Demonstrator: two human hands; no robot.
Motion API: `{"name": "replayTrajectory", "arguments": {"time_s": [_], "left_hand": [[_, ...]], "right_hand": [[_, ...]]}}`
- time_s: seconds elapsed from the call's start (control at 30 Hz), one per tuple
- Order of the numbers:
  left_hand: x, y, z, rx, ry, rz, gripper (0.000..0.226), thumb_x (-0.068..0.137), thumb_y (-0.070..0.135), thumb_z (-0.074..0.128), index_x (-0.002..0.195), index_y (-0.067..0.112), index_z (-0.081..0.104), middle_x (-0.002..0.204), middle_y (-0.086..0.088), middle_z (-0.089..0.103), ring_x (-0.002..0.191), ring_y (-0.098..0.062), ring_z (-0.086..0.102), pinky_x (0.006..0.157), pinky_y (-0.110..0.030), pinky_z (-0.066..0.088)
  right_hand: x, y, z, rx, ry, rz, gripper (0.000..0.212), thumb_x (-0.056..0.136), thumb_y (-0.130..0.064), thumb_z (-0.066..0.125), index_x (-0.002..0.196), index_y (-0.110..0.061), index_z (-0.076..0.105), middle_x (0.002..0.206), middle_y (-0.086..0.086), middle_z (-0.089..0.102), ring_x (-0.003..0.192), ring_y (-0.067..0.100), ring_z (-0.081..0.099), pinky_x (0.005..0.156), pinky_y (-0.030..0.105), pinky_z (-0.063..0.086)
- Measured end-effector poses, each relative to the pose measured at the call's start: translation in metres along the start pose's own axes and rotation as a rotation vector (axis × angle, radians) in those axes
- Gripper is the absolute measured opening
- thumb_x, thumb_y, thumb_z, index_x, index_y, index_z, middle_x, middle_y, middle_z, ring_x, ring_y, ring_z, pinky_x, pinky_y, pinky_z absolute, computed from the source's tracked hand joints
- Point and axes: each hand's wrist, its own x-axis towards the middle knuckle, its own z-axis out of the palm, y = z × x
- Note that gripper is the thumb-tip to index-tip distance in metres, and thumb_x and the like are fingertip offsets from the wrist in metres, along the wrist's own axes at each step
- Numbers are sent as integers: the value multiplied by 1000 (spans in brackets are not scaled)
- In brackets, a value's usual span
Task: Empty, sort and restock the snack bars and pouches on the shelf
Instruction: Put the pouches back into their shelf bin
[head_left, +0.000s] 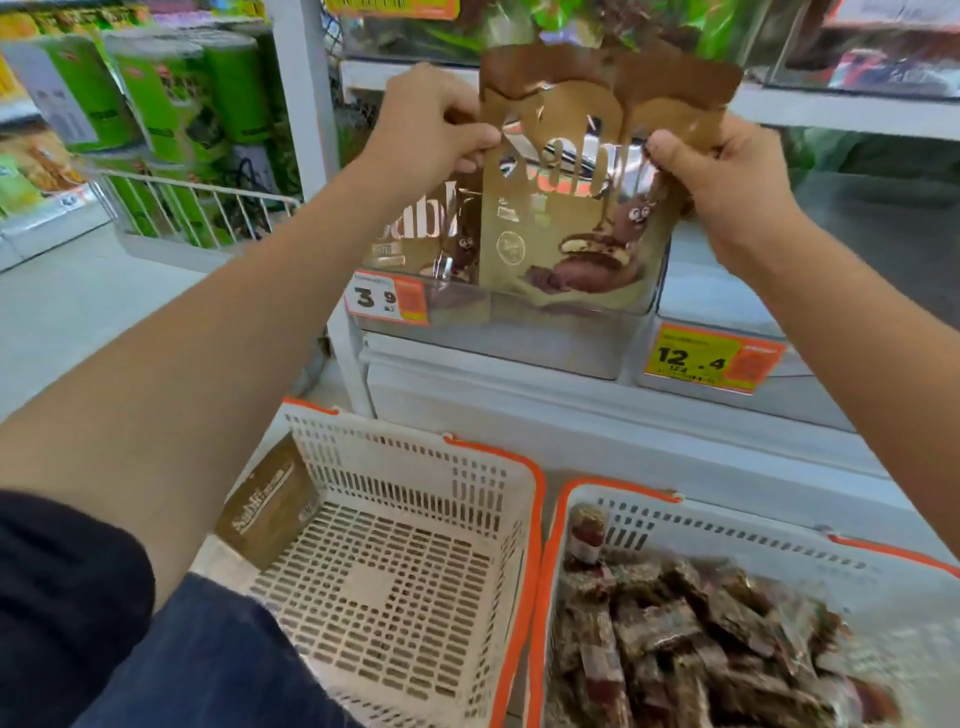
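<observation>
— At nine o'clock?
— Green boxes (171, 98) behind a wire rail.
— At twelve?
— Left hand (423, 127) and right hand (711, 176) pinching gold pouches (571, 197) by both edges, upright over a clear bin (545, 338).
— At six?
— White basket (415, 519) with one brown packet (270, 506); at five o'clock, another basket (727, 525) full of snack bars (701, 639).

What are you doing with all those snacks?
A person is at a shop shelf, and both hands, left hand and right hand, hold gold cookie pouches over a clear shelf bin. Below, the left basket holds one flat gold pack at its edge. The right basket is piled with wrapped snack bars. Whether the pouches go in or out, I cannot tell.
</observation>
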Motion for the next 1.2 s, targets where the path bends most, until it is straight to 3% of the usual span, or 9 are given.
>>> {"name": "replayTrajectory", "arguments": {"time_s": [0.23,0.47,0.6,0.73,0.83,1.0,1.1,1.17,1.2], "left_hand": [[26,-8,23,108,132,145,23,88,16,61,69,5,57,69,-10,50,58,-5,54,70,-24,54],[0,-28,33,154,80,3,17,83,11,71,79,-5,67,73,-12,60,55,-3,60,67,-20,54],[-17,-40,39,-93,-92,-179,11,84,1,68,80,-1,58,83,-12,56,66,-14,64,54,-20,57],[-24,-44,32,-83,-345,-244,23,91,11,62,109,-4,63,96,-12,66,76,-12,65,64,-24,59],[-22,-40,30,-13,-366,-201,14,94,20,58,102,11,64,99,-7,64,89,-16,60,84,-30,56],[-14,-35,40,-191,-217,-211,27,98,16,50,73,16,41,94,-7,57,88,-15,59,75,-22,56],[-13,-37,53,-152,-290,-312,32,103,15,34,72,17,31,77,-1,41,85,-20,50,93,-36,50],[-14,-40,59,-53,-343,-339,34,104,15,30,70,17,28,75,-1,34,87,-22,44,100,-44,43],[-16,-41,60,-4,-364,-351,33,104,16,29,71,16,28,76,-1,35,88,-22,43,99,-46,43]], "right_hand": [[8,5,-9,-78,50,-46,8,85,-18,66,80,-24,64,67,-19,69,68,1,61,70,25,54],[0,19,-9,-262,-95,19,13,82,-8,72,85,-20,67,69,-14,69,66,3,64,64,25,56],[-6,15,-11,-466,-274,174,38,72,-10,81,107,-11,68,101,6,70,91,16,64,90,34,53],[-12,3,-7,-554,-419,90,33,78,-14,77,109,-20,68,88,-4,65,78,7,57,81,26,50],[-12,0,-4,-535,-330,59,4,88,-22,68,85,-20,66,77,3,66,73,19,64,80,40,56],[-4,0,-5,-610,-115,-127,35,99,-30,46,69,-13,52,62,-2,43,54,5,40,56,25,34],[-3,1,-2,-751,-110,-156,34,100,-25,43,87,0,62,77,9,52,68,17,45,54,24,30],[2,-2,-1,-762,-107,-113,31,99,-26,47,97,-2,66,81,10,56,72,20,50,58,15,40],[5,-4,-2,-733,-119,-61,29,99,-27,49,100,-5,68,83,10,58,71,21,53,66,20,48]]}}
